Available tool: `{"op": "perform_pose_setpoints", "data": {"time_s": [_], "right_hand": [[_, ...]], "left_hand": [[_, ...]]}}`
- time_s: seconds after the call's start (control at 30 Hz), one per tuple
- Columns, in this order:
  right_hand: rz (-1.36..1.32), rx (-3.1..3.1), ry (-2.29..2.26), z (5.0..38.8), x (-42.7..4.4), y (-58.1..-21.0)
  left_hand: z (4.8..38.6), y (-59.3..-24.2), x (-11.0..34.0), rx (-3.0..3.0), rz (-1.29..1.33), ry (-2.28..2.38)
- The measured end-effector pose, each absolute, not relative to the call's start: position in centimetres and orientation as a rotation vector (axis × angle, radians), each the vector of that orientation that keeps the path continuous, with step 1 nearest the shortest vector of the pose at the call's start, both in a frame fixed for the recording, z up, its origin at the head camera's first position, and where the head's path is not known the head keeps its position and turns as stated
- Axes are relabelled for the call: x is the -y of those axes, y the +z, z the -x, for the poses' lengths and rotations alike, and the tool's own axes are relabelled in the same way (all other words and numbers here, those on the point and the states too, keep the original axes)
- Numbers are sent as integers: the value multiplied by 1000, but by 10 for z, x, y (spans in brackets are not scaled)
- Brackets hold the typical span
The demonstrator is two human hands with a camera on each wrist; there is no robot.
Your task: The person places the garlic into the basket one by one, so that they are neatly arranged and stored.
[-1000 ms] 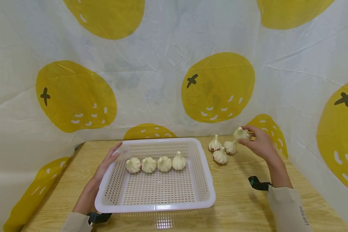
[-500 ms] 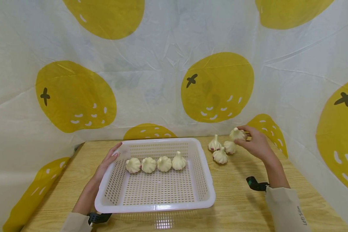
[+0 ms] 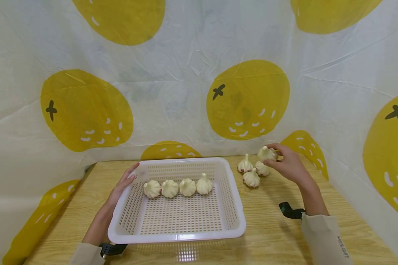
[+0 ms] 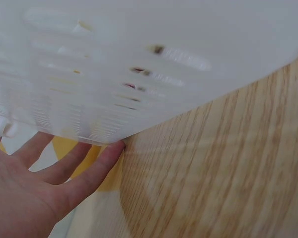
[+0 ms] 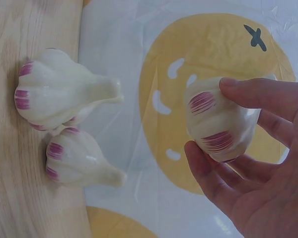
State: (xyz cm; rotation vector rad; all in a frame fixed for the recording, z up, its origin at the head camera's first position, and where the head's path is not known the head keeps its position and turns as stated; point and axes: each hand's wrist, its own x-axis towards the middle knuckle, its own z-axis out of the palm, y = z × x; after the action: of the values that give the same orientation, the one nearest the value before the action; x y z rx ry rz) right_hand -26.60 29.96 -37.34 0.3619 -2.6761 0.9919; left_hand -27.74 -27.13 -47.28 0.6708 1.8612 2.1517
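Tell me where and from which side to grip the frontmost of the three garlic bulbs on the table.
I'd probably grip the front bulb around its round body, from above and the near side. Its stem points up, and the rear left bulb and rear right bulb sit close behind, leaving the near side free.

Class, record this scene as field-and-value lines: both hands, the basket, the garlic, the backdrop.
Left hand: touches the left side of the white basket
Right hand: holds one garlic bulb clear of the table
Inside basket: four garlic bulbs in a row
On table: three garlic bulbs, clustered right of the basket
Backdrop: white cloth printed with yellow fruit
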Motion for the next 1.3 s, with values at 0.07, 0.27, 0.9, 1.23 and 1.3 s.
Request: {"op": "perform_pose_setpoints", "data": {"time_s": [0.07, 0.27, 0.9, 1.23, 1.3], "right_hand": [[-364, 2674, 999, 265, -298, -373], [-372, 2665, 1026, 263, -295, -372], [-493, 2571, 1218, 261, -277, -366], [-569, 2529, 1291, 261, -268, -367], [-576, 2529, 1305, 260, -266, -367]], "left_hand": [[277, -473, 272, -1861, -670, 2153], [277, -472, 272, -1865, -666, 2150], [278, -473, 271, -1901, -602, 2146], [279, -473, 270, -1904, -593, 2143], [278, -473, 270, -1909, -588, 2142]]}}
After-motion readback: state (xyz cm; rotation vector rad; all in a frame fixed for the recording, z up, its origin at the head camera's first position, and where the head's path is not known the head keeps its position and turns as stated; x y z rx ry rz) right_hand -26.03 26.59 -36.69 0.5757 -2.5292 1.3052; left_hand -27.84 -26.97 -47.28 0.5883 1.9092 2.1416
